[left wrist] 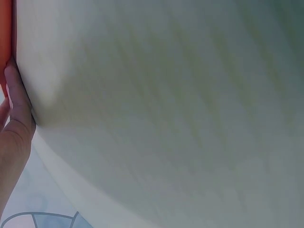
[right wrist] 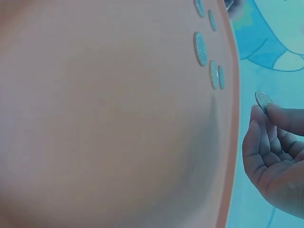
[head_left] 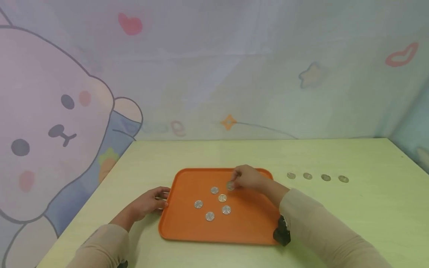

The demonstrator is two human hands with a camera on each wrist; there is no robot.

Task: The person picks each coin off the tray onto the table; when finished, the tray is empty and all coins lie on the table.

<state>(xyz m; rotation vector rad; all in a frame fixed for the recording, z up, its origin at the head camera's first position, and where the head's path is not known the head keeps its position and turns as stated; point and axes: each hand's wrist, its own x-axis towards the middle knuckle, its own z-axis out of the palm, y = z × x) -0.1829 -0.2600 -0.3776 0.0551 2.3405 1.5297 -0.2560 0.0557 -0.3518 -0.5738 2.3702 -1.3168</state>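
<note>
In the head view my right hand (head_left: pixel 248 178) pinches a silvery coin (head_left: pixel 230 185) over the far right part of an orange tray (head_left: pixel 187 232). The right wrist view shows this coin (right wrist: pixel 262 100) upright between thumb and fingertips, with the hand (right wrist: pixel 280 156) above the tray surface. Several similar coins lie loosely grouped on the tray, among them a coin (head_left: pixel 222 198) in the middle and another coin (head_left: pixel 198 204) to the left. My left hand (head_left: pixel 149 203) rests beside the tray's left rim, its fingertips touching it. In the left wrist view only part of this hand (left wrist: pixel 16 128) shows.
The tray lies on a pale yellow-green table (head_left: pixel 335 216). Right of the tray, several coins form a row, with one coin (head_left: pixel 291 175) nearest the rim and one coin (head_left: pixel 343 179) farthest. A printed curtain (head_left: pixel 207 74) hangs behind the table.
</note>
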